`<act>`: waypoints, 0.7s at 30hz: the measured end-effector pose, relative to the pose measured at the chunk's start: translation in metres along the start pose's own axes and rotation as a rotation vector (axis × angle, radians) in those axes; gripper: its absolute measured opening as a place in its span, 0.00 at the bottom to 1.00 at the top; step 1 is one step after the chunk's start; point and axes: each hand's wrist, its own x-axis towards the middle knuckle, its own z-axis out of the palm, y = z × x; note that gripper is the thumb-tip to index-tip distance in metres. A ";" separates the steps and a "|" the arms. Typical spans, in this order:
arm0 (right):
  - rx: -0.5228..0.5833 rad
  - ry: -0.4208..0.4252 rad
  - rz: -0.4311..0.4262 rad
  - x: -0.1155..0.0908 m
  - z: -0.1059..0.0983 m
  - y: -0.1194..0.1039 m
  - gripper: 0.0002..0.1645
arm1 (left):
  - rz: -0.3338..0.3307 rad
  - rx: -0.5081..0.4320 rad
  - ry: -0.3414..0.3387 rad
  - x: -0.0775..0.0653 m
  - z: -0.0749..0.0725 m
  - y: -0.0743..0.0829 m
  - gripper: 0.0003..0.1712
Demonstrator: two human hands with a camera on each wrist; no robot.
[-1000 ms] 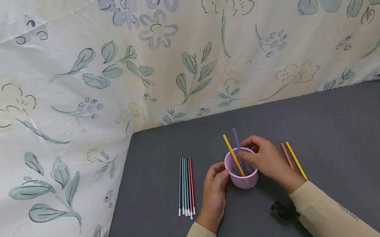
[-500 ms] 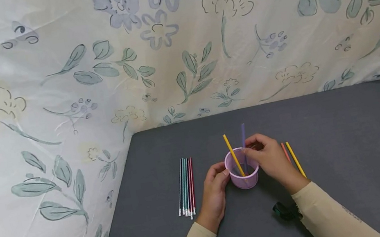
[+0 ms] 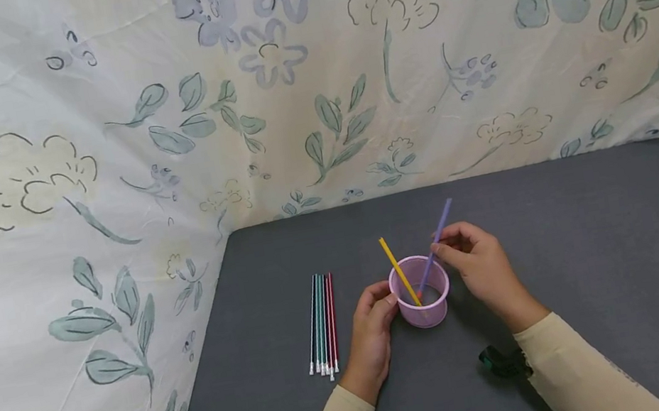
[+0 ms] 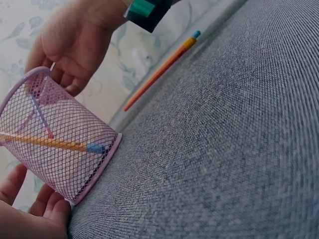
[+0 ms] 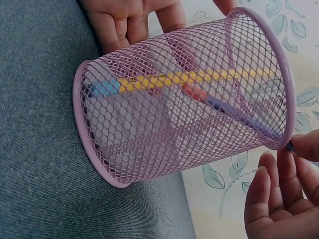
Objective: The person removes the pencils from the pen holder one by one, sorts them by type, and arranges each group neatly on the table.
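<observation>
A pink mesh pencil cup stands upright on the dark table. My left hand holds it from the left, fingers and thumb against its side. In my right hand, thumb and fingers pinch a purple pencil above the rim. That pencil leans to the right, its red end still inside the cup and off the base. A yellow pencil with a blue end leans left in the cup. The right wrist view shows both pencils through the mesh.
Several dark, teal and red pencils lie side by side left of the cup. Beyond it, an orange pencil lies on the table in the left wrist view. Floral cloth hangs along the table's far and left edges.
My right hand has moved right and slightly up, lifting the purple pencil and tilting it rightward. The yellow pencil's top has shifted a little left. My left hand stays on the cup.
</observation>
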 end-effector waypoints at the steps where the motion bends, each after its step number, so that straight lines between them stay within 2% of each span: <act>1: 0.011 0.008 -0.002 0.000 0.000 -0.001 0.12 | 0.001 0.003 0.001 0.000 0.000 0.000 0.20; 11: 0.187 0.090 0.036 0.004 -0.007 -0.001 0.19 | 0.004 -0.005 0.009 0.000 0.001 0.000 0.20; 21: 0.413 0.118 0.069 0.002 -0.010 -0.006 0.16 | 0.001 -0.012 0.006 -0.001 0.000 -0.002 0.19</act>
